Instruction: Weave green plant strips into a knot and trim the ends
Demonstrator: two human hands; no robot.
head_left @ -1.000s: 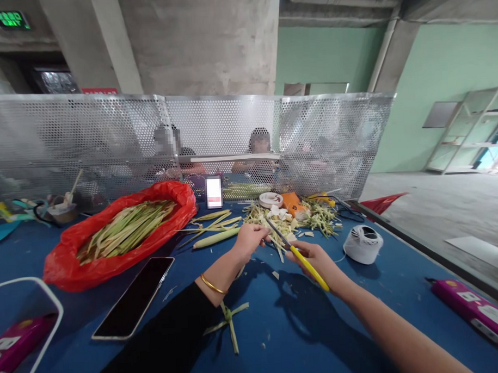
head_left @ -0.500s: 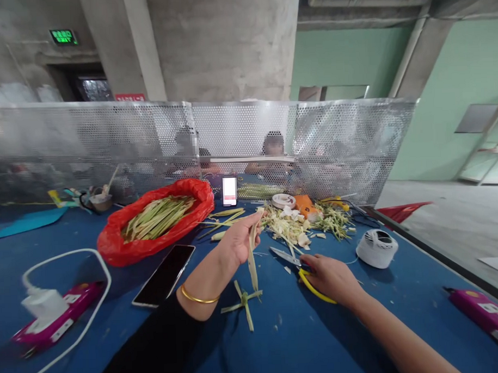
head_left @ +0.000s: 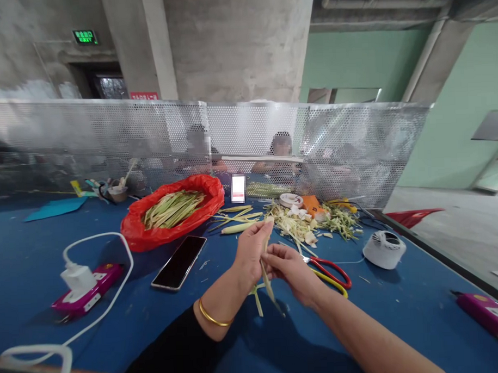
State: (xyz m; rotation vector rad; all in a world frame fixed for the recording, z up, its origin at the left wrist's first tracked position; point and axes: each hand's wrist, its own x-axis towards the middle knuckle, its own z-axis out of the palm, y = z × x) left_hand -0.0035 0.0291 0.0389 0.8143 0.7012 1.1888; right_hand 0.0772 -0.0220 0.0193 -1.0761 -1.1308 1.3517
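A pale, flat plant-leaf strip (head_left: 269, 290) hangs from my hands, its lower end pointing down toward the table. My left hand (head_left: 251, 251) pinches it near the top, thumb against fingers. Just below, my right hand (head_left: 287, 264) is closed on the same strip. A small cross of folded leaf strips (head_left: 259, 305) lies on the table, partly covered by my left hand and the strip. Scissors (head_left: 342, 269) with red and yellow handles rest beside my right hand, their blades partly hidden behind it.
A red plastic bag (head_left: 132, 230) holds many leaf strips (head_left: 174, 208). Nearby lie a phone (head_left: 180, 263) and a purple power strip (head_left: 109, 278). Leaf scraps (head_left: 293, 223), a tape roll (head_left: 291, 200) and white thread (head_left: 384, 251) are ahead and right. A perforated metal screen (head_left: 250, 126) stands behind.
My right hand has let go of the scissors, which now lie on the table, and has moved left to grasp the strip. The view has turned slightly left.
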